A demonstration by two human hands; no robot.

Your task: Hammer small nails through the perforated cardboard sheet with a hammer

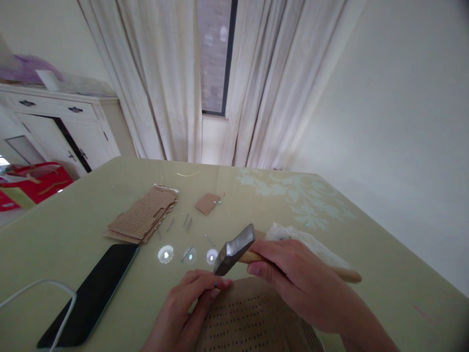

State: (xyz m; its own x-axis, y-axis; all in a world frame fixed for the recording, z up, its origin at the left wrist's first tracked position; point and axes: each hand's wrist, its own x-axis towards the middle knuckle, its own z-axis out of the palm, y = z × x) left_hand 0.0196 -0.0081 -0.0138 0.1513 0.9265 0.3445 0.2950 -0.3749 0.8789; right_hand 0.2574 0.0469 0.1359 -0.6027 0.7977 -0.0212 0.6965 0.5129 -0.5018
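The hammer (pixel 234 250) is in the right hand (pixel 293 278), whose fingers are closed around the wooden handle close to the head. The steel head hangs just above the far edge of the perforated cardboard sheet (pixel 252 318) lying on the counter (pixel 73 230) nearest the person. Right under the hammer head, the left hand (pixel 190 303) pinches its fingertips (pixel 220 282) together on something small at that edge, likely a nail, though it is too small to tell.

Beyond the hammer lie loose nails (pixel 187 222), a stack of cardboard pieces (pixel 142 217) and a small cardboard square (pixel 207 203). A phone (pixel 91 293) with a white cable (pixel 36 288) lies left of the hammer, and a white cloth (pixel 308 244) lies behind it.

The main risk, as I judge it, is a blow landing on the pinching fingertips, because they sit directly under the head. A glancing blow could also bend or flick away whatever they hold.
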